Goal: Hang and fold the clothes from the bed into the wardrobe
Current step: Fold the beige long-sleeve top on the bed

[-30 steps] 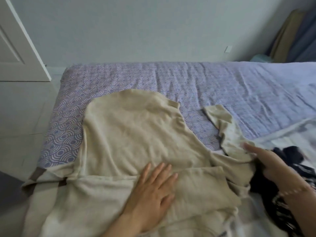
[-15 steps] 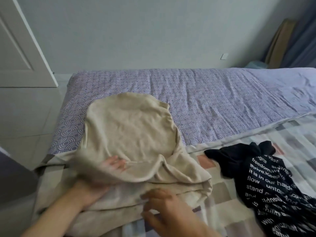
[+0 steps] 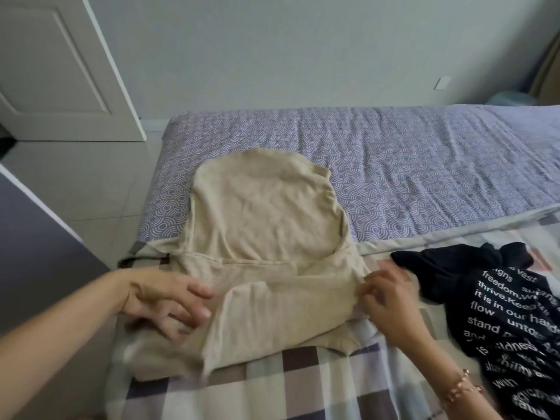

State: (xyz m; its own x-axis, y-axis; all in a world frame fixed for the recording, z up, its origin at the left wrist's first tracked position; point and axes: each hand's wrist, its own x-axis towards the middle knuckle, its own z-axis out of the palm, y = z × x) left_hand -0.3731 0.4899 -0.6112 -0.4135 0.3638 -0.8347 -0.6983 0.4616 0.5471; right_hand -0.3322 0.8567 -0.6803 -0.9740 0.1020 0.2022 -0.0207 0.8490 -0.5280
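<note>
A beige knit top lies flat on the bed, both sleeves folded across its lower part. My left hand hovers at the top's left side with loose, spread fingers, its fingertips touching the folded sleeve. My right hand pinches the right edge of the folded sleeve with curled fingers. A black shirt with white lettering lies crumpled just right of my right hand.
A checked blanket covers the near part of the bed, under both garments. A white door stands at the far left, with tiled floor beside the bed. A dark panel rises at the left.
The right sleeve has been folded in across the top. My left hand slid out from the left side and my right hand moved to the top's right edge.
</note>
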